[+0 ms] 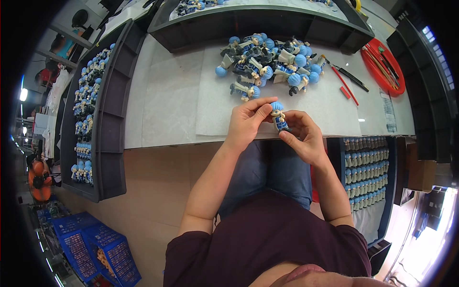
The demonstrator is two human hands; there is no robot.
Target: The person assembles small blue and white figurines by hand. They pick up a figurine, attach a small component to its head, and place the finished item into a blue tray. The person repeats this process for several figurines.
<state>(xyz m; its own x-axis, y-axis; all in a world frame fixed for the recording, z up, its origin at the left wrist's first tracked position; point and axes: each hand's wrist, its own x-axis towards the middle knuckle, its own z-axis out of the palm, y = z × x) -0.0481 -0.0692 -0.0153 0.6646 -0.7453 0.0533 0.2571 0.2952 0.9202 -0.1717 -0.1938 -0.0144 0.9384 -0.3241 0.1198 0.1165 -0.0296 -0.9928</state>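
blue-haired figurine (279,118) held over the desk's (165,103) near edge
your left hand (245,122) pinches its head between closed fingers; its long axis runs toward the near edge, slightly rightward, feet beside your right hand (307,137), fingers half curled, grip unclear.

a figurine heap (263,61) is lying on a paper sheet (215,115), with a crate (258,29) standing behind, a tool tray (397,67) lying right, a figurine-filled crate (112,115) standing left, and a single figurine (278,116) being held in front.
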